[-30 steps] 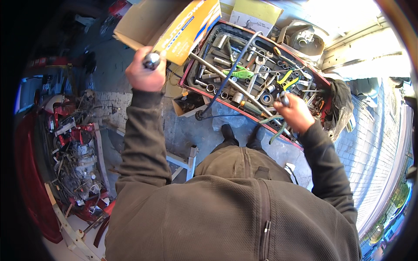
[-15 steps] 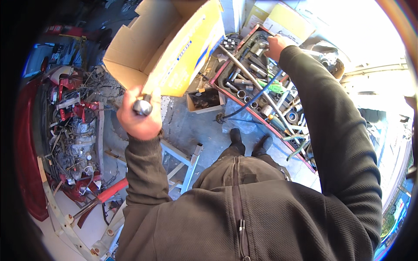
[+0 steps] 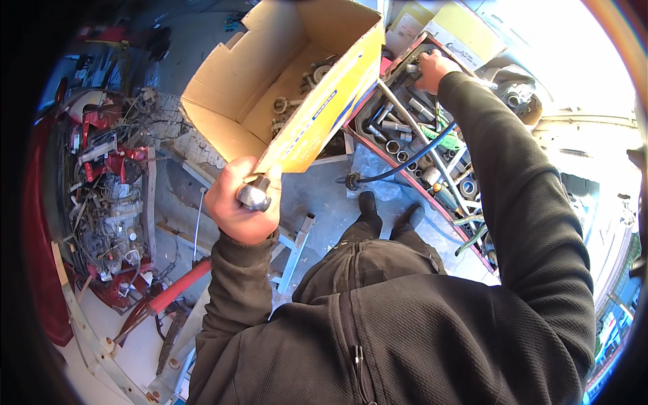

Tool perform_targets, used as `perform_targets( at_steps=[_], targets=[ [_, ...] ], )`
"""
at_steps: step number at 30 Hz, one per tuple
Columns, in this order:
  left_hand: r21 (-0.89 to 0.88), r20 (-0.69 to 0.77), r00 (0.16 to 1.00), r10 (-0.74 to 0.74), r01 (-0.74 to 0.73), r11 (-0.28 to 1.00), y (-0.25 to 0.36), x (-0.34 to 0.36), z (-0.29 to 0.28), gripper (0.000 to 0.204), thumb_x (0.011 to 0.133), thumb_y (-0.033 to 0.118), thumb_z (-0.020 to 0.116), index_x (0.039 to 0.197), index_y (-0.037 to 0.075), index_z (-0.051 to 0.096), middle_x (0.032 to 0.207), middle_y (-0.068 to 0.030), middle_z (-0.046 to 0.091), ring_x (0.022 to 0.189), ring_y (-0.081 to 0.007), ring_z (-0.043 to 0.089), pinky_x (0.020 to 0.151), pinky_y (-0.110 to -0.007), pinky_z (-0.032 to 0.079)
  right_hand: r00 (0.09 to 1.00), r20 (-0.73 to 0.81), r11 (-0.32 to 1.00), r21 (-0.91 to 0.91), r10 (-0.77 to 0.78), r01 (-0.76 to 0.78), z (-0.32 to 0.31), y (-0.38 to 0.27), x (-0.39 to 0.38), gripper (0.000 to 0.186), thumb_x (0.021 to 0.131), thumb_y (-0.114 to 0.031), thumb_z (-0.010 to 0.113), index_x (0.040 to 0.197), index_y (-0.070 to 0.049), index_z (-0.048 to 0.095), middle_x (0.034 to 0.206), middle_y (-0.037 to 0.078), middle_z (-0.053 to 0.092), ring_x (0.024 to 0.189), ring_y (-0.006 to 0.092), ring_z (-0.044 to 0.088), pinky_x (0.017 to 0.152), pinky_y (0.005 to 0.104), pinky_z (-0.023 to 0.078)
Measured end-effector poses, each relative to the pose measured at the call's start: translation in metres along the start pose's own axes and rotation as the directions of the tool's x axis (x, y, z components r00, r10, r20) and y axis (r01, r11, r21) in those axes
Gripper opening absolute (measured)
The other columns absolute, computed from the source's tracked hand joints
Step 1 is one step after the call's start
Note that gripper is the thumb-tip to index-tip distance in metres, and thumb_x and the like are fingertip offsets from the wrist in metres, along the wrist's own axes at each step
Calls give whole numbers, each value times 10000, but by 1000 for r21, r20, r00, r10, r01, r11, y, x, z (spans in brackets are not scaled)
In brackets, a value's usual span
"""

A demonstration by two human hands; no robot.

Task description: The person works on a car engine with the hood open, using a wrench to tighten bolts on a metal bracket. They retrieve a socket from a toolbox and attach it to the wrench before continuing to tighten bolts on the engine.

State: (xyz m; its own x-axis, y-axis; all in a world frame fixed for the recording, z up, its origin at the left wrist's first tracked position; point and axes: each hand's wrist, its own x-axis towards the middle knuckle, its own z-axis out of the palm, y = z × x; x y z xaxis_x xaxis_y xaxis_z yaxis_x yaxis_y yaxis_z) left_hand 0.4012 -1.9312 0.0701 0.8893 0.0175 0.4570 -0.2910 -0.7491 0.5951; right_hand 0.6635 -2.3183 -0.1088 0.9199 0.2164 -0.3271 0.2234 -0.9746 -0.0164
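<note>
My left hand (image 3: 244,202) is closed round the near corner of an open yellow cardboard box (image 3: 324,128). In the same grip is a metal tool with a shiny rounded head (image 3: 254,194); its handle is hidden. Tilted toward me, the box shows metal parts (image 3: 287,106) inside, one ring-shaped. My right hand (image 3: 435,71) reaches into the far end of a red-edged tool tray (image 3: 385,156), fingers curled down among the tools. What they grip, if anything, is hidden. Sockets (image 3: 393,146), long bars and a green object (image 3: 451,140) lie in the tray.
A blue hose (image 3: 398,162) crosses the tray's edge. Yellow and white boxes (image 3: 462,34) stand behind it. To the left lies a red car part with an exposed engine (image 3: 111,209). A red cylinder (image 3: 179,287) and a light-blue metal frame (image 3: 293,253) are near my left arm.
The box and my left hand have shifted right and nearer, and metal parts inside it now show. My right hand stays at the tray's far end, its fingers lower among the tools.
</note>
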Motion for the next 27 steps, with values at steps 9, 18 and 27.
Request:
perform_targets(
  at_steps=[9, 18, 27],
  targets=[
    [-246, 16, 992, 128, -121, 962, 9, 59, 83, 330, 812, 4, 885, 1093, 48, 719, 839, -158, 729, 750, -313, 755, 697, -385, 595, 969, -248, 988, 156, 25, 15, -64, 30, -126, 493, 878, -350, 826, 1177, 13, 678, 1253, 328, 657, 1072, 463, 745, 935, 535, 611],
    [-193, 155, 939, 308, -277, 941, 42, 70, 232, 366, 817, 56, 889, 1143, 88, 726, 868, -185, 758, 817, -355, 800, 731, -416, 624, 809, -397, 761, 642, 434, -93, -38, 11, -362, 526, 854, -354, 909, 1213, -8, 742, 1077, 192, 683, 1019, 351, 701, 893, 460, 575],
    [-298, 303, 937, 174, -81, 951, 86, 51, 247, 221, 921, 42, 835, 1109, 66, 723, 838, -84, 747, 792, -142, 751, 753, -333, 608, 828, -236, 509, 858, 509, -68, 20, -51, -433, 570, 829, -344, 936, 1206, 31, 728, 1175, 201, 655, 1070, 379, 712, 931, 454, 597]
  ],
)
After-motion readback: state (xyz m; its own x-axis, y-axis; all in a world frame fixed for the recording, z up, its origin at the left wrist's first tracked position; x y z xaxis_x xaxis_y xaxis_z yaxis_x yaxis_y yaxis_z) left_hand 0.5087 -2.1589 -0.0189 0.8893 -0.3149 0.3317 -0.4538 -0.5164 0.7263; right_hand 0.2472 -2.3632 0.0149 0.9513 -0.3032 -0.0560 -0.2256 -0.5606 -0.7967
